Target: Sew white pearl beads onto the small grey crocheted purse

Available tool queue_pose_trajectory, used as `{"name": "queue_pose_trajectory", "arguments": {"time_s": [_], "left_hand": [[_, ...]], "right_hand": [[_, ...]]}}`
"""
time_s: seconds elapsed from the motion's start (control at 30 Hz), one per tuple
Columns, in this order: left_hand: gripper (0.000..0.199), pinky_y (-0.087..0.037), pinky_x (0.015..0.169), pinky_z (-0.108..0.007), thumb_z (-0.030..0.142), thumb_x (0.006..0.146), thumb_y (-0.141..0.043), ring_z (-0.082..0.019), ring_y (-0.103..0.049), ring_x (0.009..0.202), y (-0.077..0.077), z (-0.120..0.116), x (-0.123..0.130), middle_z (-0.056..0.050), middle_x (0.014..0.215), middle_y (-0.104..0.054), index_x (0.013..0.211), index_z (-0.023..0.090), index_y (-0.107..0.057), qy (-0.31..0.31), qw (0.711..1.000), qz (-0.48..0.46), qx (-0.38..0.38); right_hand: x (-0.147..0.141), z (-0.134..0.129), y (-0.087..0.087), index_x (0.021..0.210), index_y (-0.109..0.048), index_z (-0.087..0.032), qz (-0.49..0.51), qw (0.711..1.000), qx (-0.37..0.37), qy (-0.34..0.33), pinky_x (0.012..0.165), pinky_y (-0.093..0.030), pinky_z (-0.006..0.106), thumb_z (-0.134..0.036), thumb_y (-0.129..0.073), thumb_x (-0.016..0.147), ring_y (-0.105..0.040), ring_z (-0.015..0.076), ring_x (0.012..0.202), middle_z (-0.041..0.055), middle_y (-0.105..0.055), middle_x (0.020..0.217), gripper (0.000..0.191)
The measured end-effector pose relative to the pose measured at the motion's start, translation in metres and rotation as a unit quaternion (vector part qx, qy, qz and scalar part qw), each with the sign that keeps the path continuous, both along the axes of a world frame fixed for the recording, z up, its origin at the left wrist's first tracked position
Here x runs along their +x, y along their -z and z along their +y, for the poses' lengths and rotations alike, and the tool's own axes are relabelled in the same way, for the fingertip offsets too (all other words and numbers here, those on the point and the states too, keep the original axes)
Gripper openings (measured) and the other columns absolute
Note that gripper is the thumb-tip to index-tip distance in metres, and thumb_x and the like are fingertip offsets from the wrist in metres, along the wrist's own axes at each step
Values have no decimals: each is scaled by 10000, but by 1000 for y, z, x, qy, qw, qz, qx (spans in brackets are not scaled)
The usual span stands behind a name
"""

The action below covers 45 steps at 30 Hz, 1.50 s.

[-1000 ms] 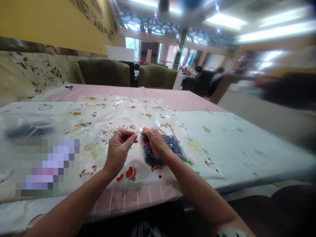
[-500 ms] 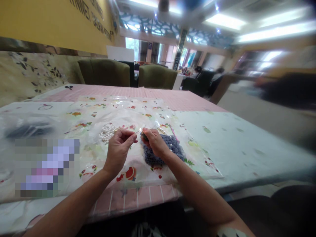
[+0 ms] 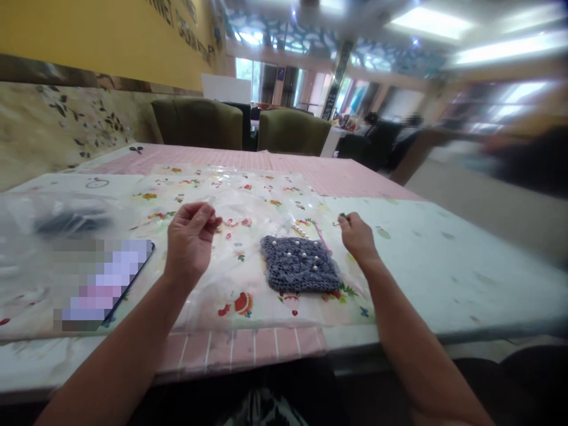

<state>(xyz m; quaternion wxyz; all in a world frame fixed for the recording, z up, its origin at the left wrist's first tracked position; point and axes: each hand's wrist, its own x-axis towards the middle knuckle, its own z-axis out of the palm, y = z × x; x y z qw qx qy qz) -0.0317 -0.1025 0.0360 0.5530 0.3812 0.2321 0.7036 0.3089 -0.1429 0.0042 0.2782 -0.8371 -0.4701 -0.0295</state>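
A grey-blue crocheted pouch, dotted with several white pearl beads, lies flat on the patterned plastic sheet between my hands. To its left, my left hand is raised above the sheet, thumb and fingers pinched; anything in the pinch is too small to make out. My right hand is closed to the right of the pouch. The green end of what looks like a small lighter pokes out at its thumb. Behind the pouch lie a short string of pearl beads and a thin pink stick.
A phone with a blurred screen lies at the left, near a clear plastic bag with something dark inside. Black scissors rest at the far left table edge. Two green chairs stand behind the table.
My hands were close together over the pouch, with a small bright glow between them. They have parted, left hand leftward, right hand rightward, uncovering the pouch. The bead pile is now hidden.
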Motion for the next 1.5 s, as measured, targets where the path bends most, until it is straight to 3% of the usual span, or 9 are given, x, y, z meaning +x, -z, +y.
{"name": "queue_pose_trajectory", "arguments": {"time_s": [0.17, 0.3, 0.4, 0.47, 0.53, 0.8, 0.97, 1.23, 1.5], "left_hand": [[183, -554, 706, -190, 197, 711, -829, -60, -567, 648, -7, 9, -13, 30, 716, -612, 735, 201, -648, -42, 998, -24, 30], [175, -551, 690, -186, 182, 728, -820, -58, -548, 630, -10, 9, -15, 30, 704, -617, 723, 206, -647, -56, 997, -32, 29], [186, -544, 686, -182, 192, 721, -827, -55, -540, 624, -12, 7, -16, 34, 706, -603, 722, 208, -641, -56, 997, -32, 41], [200, -540, 685, -182, 203, 712, -835, -52, -543, 629, -13, 6, -16, 38, 716, -598, 729, 207, -636, -48, 997, -31, 55], [210, -535, 679, -182, 206, 706, -840, -52, -544, 632, -13, 7, -18, 44, 713, -592, 735, 209, -632, -43, 996, -31, 68], [231, -546, 704, -200, 228, 683, -846, -56, -527, 627, -11, 16, -32, 38, 746, -593, 744, 218, -623, -62, 996, -44, 52], [264, -559, 772, -237, 270, 681, -857, -64, -526, 631, -18, 12, -37, 39, 737, -590, 714, 220, -599, -79, 993, -34, 79], [302, -554, 812, -242, 285, 690, -861, -53, -517, 617, -26, 3, -36, 47, 726, -589, 693, 206, -569, -66, 993, -56, 84], [308, -558, 744, -212, 263, 652, -886, -45, -517, 597, -24, 3, -34, 50, 698, -599, 673, 193, -588, -55, 991, -73, 98]], "right_hand": [[28, -9, 28, 1132, -627, -98, -130, 970, -203, 10, 747, -364, 361, -276, -457, 980, -573, 317, 1036, 220, -613, 1171, 289], [-10, -18, -1, 1098, -653, -88, -194, 976, -100, 2, 823, -369, 411, -279, -572, 920, -530, 355, 1080, 226, -606, 1140, 273], [-76, -13, -28, 889, -664, -147, -105, 966, 35, -232, 800, -382, 338, -211, -536, 924, -560, 231, 898, 131, -645, 955, 147], [-130, 1, -33, 806, -641, -166, -18, 905, 22, -425, 783, -395, 292, -168, -533, 911, -568, 180, 834, 80, -656, 881, 151], [-182, 21, -25, 784, -627, -169, -1, 862, -23, -506, 758, -398, 275, -145, -555, 888, -570, 171, 825, 70, -674, 887, 129], [-265, 81, 19, 859, -665, -141, -24, 867, -119, -483, 787, -438, 320, -37, -538, 803, -628, 258, 944, 152, -711, 1018, 173], [-263, 83, 16, 738, -637, -159, -14, 872, -105, -477, 763, -424, 299, -8, -537, 774, -617, 225, 869, 121, -716, 906, 185], [-198, 71, -16, 822, -680, -144, -4, 895, -49, -443, 698, -376, 244, -70, -528, 807, -572, 156, 768, 61, -698, 834, 170], [-234, 83, -10, 884, -730, -133, -56, 876, -98, -468, 730, -388, 252, -61, -585, 808, -620, 196, 904, 111, -735, 976, 179]]}}
